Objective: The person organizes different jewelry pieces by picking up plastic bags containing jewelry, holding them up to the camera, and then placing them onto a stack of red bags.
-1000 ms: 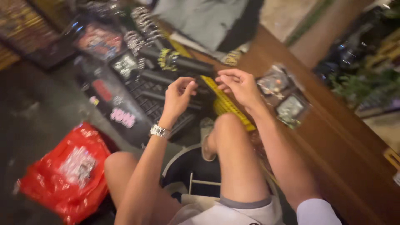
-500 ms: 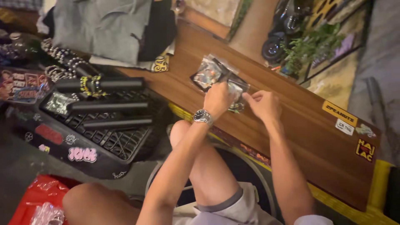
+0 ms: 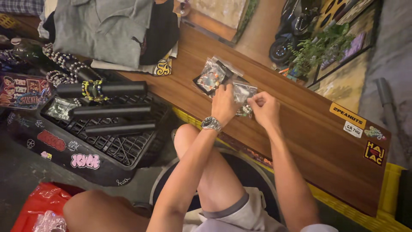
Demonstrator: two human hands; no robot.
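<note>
Both hands have drawn a little closer together since half a second ago, settling over the same small clear packet [image 3: 243, 95] on the wooden board [image 3: 300, 124]; the view itself has barely shifted.

The left hand [image 3: 224, 104], with a metal watch [image 3: 211, 123] on its wrist, presses down on the near-left part of the packet, fingers curled over it. The right hand [image 3: 265, 108] pinches at the packet's right edge, thumb against forefinger, nearly closed; whether it grips the plastic itself or something inside I cannot tell. The packet lies flat on the board, touching both hands, with 1 more packet of coloured pieces [image 3: 211, 77] just beyond the left hand's knuckles.

Judging from this, the step in hand is opening or picking at the packet: 1 hand steadies, the other works the edge. The next move seems to call for a firm hold from the left hand while the right pulls away from it, gently, so the thin plastic does not tear and spill small pieces.

Well to the left of the grip sits a black crate [image 3: 107, 141] carrying 3 dark rolls [image 3: 111, 110], 1 ringed with bead bracelets [image 3: 93, 89]. Folded grey cloth [image 3: 103, 25] lies beyond it, and a red plastic bag [image 3: 40, 206] is down by the person's knee.
</note>
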